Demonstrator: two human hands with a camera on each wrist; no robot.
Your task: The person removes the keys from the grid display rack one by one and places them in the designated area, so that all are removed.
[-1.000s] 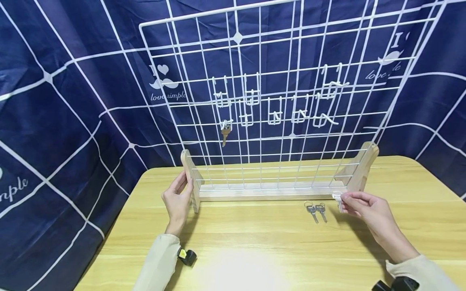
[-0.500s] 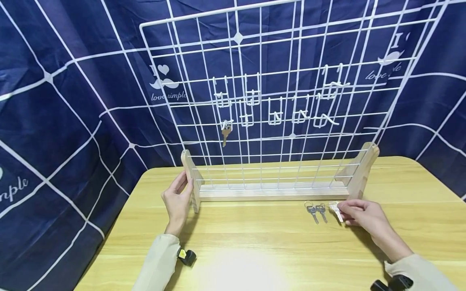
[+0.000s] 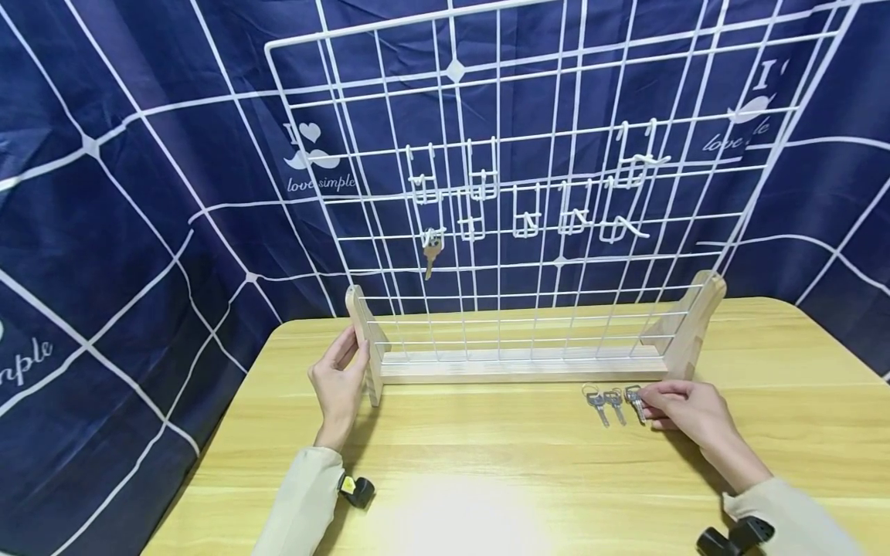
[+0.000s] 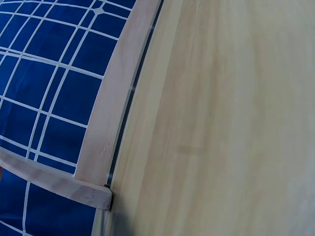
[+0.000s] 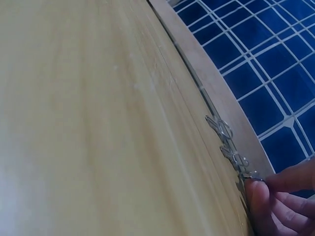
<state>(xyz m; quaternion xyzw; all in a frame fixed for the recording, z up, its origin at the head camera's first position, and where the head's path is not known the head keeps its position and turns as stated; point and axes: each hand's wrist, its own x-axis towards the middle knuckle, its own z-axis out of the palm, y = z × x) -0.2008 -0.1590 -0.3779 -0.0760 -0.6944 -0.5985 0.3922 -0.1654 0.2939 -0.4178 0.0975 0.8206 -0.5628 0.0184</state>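
key [image 3: 636, 401] in right hand [image 3: 687, 411]: partly hidden by it | wire rack [image 3: 498, 139], above that hand: top partly cut off

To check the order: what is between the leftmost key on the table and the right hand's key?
Another key, on the table, in the head view.

A flat silver metal key [image 3: 632, 395], head toward the rack, is held before the right end of a standing white wire-grid rack with pale wooden base [image 3: 514, 371]; two ringed silver keys [image 3: 596, 401] lie alongside, a brass-coloured key [image 3: 432, 251] hanging rack-left.
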